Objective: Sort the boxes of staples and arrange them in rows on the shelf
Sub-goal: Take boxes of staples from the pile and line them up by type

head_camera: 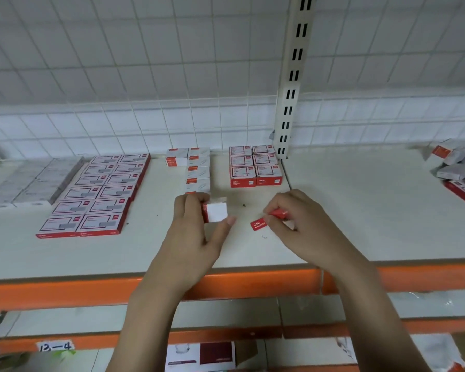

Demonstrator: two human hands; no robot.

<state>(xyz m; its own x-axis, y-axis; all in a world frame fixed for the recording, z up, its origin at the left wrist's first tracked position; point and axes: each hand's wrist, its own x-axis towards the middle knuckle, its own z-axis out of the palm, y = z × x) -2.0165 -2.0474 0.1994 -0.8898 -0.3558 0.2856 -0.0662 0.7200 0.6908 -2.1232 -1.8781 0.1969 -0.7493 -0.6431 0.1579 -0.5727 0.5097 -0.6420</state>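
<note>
white shelf (346,210) with an orange front edge carries rows of red-and-white staple boxes (97,194). the left hand (196,226) grips a small white box (215,212); the right hand (295,218) pinches a red box (263,222), both low over the shelf.

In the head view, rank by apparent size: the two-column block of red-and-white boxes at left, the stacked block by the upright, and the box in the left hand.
1. Two-column block, largest.
2. Stacked block by the upright.
3. Box in the left hand, smallest, though nearest the camera.
</note>
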